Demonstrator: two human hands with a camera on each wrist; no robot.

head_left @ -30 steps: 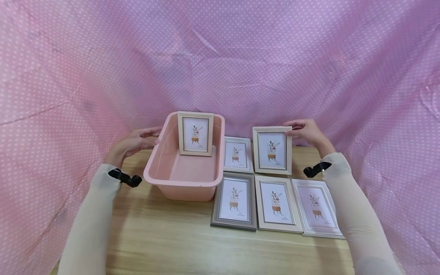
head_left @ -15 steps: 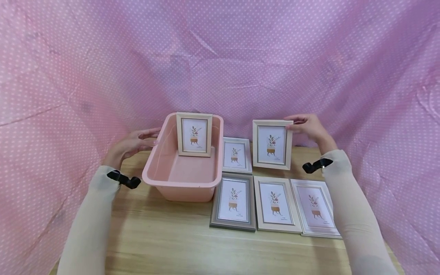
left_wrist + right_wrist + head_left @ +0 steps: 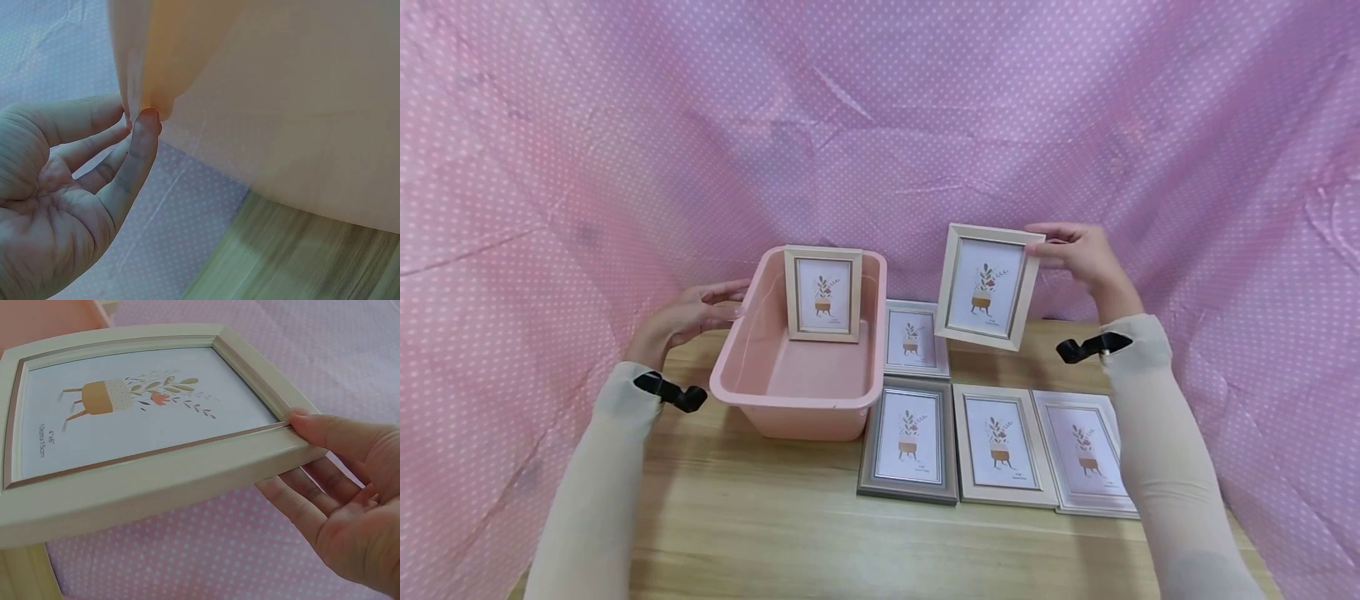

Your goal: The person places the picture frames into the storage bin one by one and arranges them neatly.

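My right hand (image 3: 1086, 252) pinches a cream picture frame (image 3: 950, 287) by its upper right corner, thumb on the front and fingers behind. This frame hangs tilted above the table, its plant print facing me. In the right wrist view the thumb (image 3: 331, 432) presses the frame's corner. On the other side, my left hand (image 3: 692, 312) grips the left rim of a pink plastic basin (image 3: 797, 402); the left wrist view shows fingertips (image 3: 147, 125) pinching the rim. Inside the basin another cream picture frame (image 3: 823, 336) stands upright toward the back.
Several picture frames lie flat right of the basin: a white one (image 3: 943, 367) at the back, then a grey-brown one (image 3: 872, 442), a cream one (image 3: 968, 442) and a whitish one (image 3: 1058, 467) in front. A pink dotted cloth (image 3: 880, 167) hangs behind the wooden table (image 3: 820, 533).
My right hand has lifted the cream picture frame up off the table, and its lower end has swung slightly left. The left hand stays at the basin's rim.
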